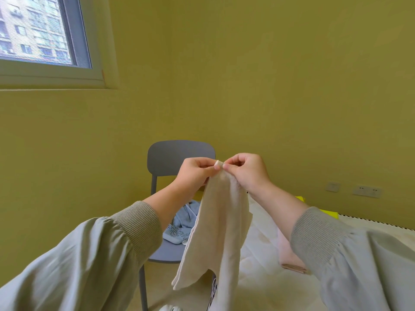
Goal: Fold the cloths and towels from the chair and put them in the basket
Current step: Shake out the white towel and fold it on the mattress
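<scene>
A cream towel [215, 232] hangs in the air in front of me, pinched at its top edge by both hands. My left hand [193, 173] and my right hand [246, 170] grip it side by side, fingertips almost touching. Behind it stands a grey chair [175, 158] with a light blue patterned cloth [182, 225] heaped on its seat, partly hidden by the towel. No basket shows in view.
A white mattress [265, 254] lies to the right with a pink folded cloth [289, 259] on it, half hidden by my right sleeve. Something yellow [330, 213] sits at the mattress's far edge. Yellow walls close off the corner; a window [36, 30] is upper left.
</scene>
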The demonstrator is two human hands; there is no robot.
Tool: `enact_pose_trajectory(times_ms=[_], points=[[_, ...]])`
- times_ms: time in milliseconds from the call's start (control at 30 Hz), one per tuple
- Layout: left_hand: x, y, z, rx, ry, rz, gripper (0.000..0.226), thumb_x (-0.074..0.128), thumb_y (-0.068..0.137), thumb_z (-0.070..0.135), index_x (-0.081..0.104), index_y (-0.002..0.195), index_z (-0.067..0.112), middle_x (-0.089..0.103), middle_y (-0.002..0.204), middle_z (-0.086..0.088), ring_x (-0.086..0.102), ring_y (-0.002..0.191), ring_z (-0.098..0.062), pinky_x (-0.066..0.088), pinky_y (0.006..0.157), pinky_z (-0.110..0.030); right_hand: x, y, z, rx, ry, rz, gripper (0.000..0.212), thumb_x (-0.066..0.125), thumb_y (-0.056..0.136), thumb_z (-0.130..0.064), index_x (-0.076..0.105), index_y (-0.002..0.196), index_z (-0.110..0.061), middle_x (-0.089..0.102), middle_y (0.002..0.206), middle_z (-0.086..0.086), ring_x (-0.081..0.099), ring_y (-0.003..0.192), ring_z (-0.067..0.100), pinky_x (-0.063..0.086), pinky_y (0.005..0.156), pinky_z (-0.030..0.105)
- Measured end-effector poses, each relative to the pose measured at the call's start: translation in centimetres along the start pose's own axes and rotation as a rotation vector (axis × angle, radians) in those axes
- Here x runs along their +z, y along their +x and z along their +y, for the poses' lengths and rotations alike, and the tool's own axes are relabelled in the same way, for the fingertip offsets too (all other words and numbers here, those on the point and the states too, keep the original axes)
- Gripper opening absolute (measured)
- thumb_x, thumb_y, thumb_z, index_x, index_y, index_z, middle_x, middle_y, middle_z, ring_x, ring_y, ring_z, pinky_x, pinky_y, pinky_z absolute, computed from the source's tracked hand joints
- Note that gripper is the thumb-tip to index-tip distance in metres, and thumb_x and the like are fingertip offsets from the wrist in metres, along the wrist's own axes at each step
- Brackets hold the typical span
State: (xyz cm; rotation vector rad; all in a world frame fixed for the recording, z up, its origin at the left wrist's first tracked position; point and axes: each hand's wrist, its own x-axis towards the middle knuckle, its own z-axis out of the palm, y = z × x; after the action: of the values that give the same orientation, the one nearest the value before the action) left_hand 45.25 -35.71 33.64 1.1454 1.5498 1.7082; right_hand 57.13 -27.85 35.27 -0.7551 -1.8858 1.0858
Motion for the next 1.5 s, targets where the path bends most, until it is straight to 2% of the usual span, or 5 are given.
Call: enact_pose_trajectory(times_ms=[333, 567, 1067, 1333, 1500], points=[[-0.2, 1.0, 0.3, 0.066, 0.105, 0.024, 0.007, 0.066, 0.087, 0.008, 0.072, 0.085, 0.01, 0.069, 0.087, -0.019, 0.062, 0.077, -0.023, 0.053, 0.076, -0.041, 0.0, 1.4, 0.7, -0.063, -0.236, -0.027, 0.032, 0.072, 0.079, -0.011, 0.054, 0.055, -0.022, 0.052, 0.055, -0.007, 0.041, 0.051, 0.006, 0.032, 0.05, 0.021], [0.0, 2.0, 0.0, 0.166, 0.347, 0.224, 0.028, 0.062, 0.088, 0.015, 0.053, 0.069, -0.004, 0.041, 0.064, -0.005, 0.036, 0.06, -0.014, 0.03, 0.054, -0.024, -1.6, 2.7, 0.6, 0.018, -0.747, -0.414, 0.02, 0.064, 0.076, -0.001, 0.053, 0.065, -0.014, 0.048, 0.064, 0.0, 0.045, 0.062, 0.015, 0.031, 0.048, 0.024], [-2.7, 2.5, -1.9, -0.007, 0.381, 0.607, 0.015, 0.043, 0.098, 0.02, 0.055, 0.097, 0.011, 0.052, 0.081, 0.006, 0.049, 0.08, -0.017, 0.039, 0.073, -0.027, -6.9, 2.0, 7.0, 0.267, -1.089, 0.034, 0.023, 0.05, 0.082, -0.002, 0.066, 0.093, -0.014, 0.066, 0.1, 0.011, 0.061, 0.098, 0.031, 0.043, 0.08, 0.031], [-5.2, 2.2, -3.4, -0.129, 0.436, 0.683, 0.027, 0.04, 0.101, 0.027, 0.055, 0.113, 0.007, 0.055, 0.099, -0.003, 0.053, 0.093, -0.022, 0.04, 0.078, -0.031, -9.0, 3.5, 7.6, 0.307, -0.275, 0.386, 0.033, 0.069, 0.083, -0.018, 0.047, 0.058, -0.014, 0.044, 0.06, 0.001, 0.038, 0.058, 0.02, 0.028, 0.051, 0.026], [-4.9, 2.1, -3.5, -0.168, 0.355, 0.614, 0.016, 0.047, 0.097, 0.02, 0.059, 0.098, 0.01, 0.052, 0.079, 0.001, 0.05, 0.079, -0.02, 0.042, 0.068, -0.029, -8.6, 3.4, 7.6, 0.342, 0.018, 0.519, 0.014, 0.058, 0.092, -0.019, 0.06, 0.096, -0.006, 0.055, 0.091, 0.005, 0.049, 0.081, 0.018, 0.037, 0.07, 0.025]])
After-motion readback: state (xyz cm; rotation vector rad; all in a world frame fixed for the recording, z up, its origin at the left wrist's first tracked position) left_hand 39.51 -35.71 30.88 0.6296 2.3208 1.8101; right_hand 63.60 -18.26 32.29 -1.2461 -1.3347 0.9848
